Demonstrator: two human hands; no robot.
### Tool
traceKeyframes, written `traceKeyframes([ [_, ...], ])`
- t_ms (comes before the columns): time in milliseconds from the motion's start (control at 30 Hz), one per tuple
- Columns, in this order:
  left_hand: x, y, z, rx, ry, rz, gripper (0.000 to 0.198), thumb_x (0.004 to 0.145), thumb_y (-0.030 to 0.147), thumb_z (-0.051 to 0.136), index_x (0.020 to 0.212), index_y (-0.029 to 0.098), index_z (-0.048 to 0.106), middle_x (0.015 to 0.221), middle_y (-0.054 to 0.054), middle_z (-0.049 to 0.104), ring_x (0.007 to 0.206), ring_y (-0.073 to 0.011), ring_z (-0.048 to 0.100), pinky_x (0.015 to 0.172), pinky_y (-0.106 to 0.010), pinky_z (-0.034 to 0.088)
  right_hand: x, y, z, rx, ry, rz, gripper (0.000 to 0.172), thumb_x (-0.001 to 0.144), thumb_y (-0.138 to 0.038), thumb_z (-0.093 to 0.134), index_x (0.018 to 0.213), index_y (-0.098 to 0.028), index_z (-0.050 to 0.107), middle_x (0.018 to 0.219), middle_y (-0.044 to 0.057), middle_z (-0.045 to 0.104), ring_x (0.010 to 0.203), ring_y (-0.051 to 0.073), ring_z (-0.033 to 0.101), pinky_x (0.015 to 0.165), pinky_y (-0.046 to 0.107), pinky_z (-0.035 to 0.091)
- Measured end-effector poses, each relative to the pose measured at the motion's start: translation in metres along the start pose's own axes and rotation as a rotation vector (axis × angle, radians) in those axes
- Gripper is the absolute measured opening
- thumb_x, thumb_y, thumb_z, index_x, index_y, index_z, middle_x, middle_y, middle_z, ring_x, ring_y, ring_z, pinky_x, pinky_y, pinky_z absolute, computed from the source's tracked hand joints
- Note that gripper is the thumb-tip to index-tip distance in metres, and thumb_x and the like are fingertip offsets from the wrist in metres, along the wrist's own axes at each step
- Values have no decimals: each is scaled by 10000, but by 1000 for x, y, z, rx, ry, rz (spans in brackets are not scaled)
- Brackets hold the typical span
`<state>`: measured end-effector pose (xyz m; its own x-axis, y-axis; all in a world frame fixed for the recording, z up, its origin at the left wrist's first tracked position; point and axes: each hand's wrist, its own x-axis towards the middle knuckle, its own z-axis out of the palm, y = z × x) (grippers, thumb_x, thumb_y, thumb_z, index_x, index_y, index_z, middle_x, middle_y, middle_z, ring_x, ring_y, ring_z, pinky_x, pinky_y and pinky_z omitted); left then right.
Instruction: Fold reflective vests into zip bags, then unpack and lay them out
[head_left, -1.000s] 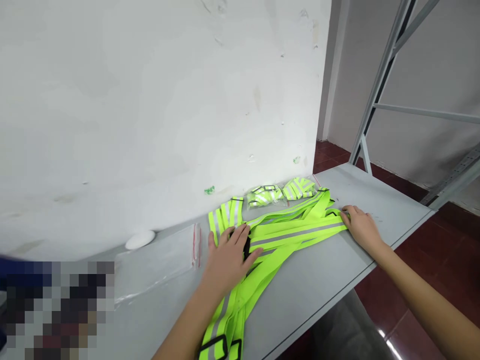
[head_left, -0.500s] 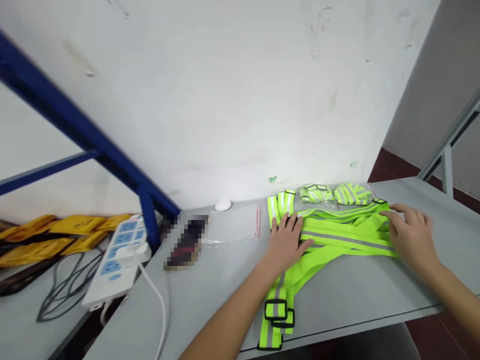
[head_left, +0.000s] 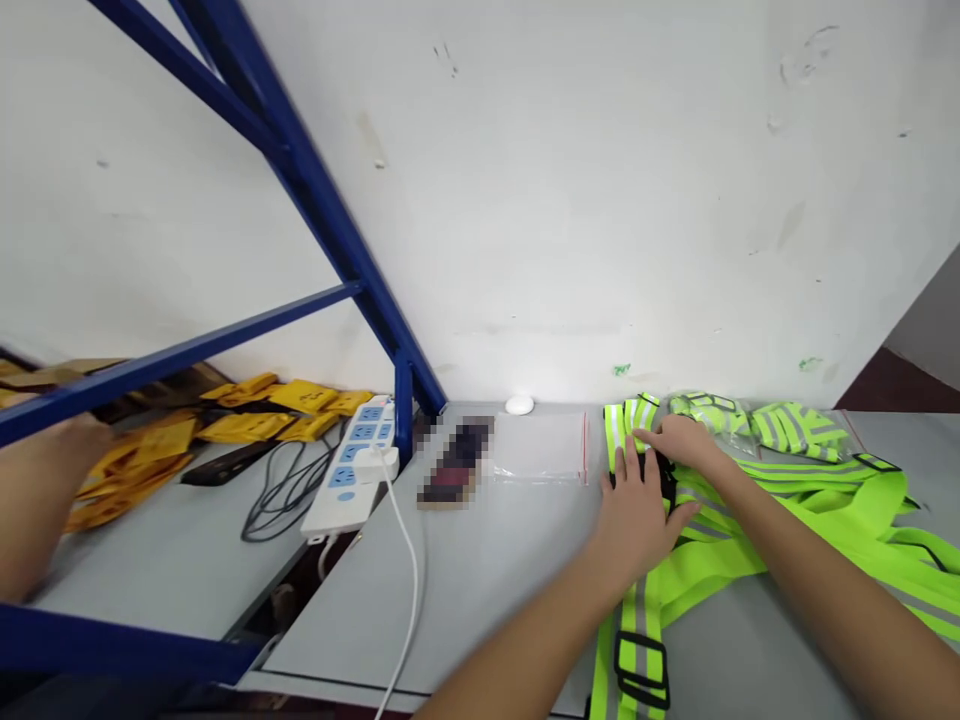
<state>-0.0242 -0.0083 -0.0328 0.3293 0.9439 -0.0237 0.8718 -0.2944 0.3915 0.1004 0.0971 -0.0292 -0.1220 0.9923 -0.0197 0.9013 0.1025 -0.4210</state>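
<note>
Two hands meet on the neon-green straps [head_left: 795,497], which lie spread over the grey table [head_left: 487,585] in the lower right of the frame. The left hand [head_left: 637,515] lies flat on them, fingers spread. The right hand [head_left: 682,447], just above it, has its fingers together on a folded strap end; whether it pinches I cannot tell. Left of them lies a clear bag [head_left: 540,460]; farther left, a white power strip [head_left: 352,472].

Neon-yellow straps [head_left: 817,520] with grey stripes, blue rack [head_left: 300,180].
</note>
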Motion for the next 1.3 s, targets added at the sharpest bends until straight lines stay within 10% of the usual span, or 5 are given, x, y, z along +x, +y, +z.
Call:
traceKeyframes([
  [200, 5, -11, -1, -102, 29, -53, 1007, 833, 765, 314, 1512, 46, 120, 1569, -261, 88, 1442, -399, 164, 1100, -516, 290, 0, 17, 20, 199, 105, -7, 283, 814, -446, 529, 675, -208, 590, 669, 42, 639, 675, 218, 602, 669, 351, 418],
  [433, 13, -20, -13, -235, 36, -113, 854, 888, 613, 393, 1511, 89, 136, 1456, -215, 428, 1332, -334, 432, 985, -403, 424, 2, 33, 28, 429, 164, -109, 353, 886, -508, 404, 835, -199, 569, 764, 47, 664, 691, 190, 609, 614, 301, 475],
  [867, 21, -26, -27, -237, 130, -109, 666, 745, 463, 680, 1293, 182, 428, 1123, -111, 631, 1134, -311, 551, 954, -435, 422, -16, 12, 16, 176, 308, -125, 165, 887, -281, 433, 803, -209, 556, 803, 74, 635, 819, 249, 571, 797, 389, 376],
  [1100, 6, -46, -53, -446, -34, -123, 371, 946, 432, 310, 1131, 199, 532, 884, -39, 677, 741, -191, 642, 693, -305, 474, -76, 17, -15, 107, 74, -426, 352, 924, -516, 462, 1107, -236, 571, 1100, 99, 637, 1059, 275, 557, 914, 425, 403],
  [1300, -4, -52, -41, -373, -77, -52, 319, 923, 410, 372, 830, 200, 593, 770, -23, 666, 653, -185, 606, 576, -275, 400, -97, 34, 0, 86, -43, -430, 578, 838, -574, 584, 1319, -276, 465, 1315, 108, 530, 1225, 312, 479, 1009, 503, 370],
])
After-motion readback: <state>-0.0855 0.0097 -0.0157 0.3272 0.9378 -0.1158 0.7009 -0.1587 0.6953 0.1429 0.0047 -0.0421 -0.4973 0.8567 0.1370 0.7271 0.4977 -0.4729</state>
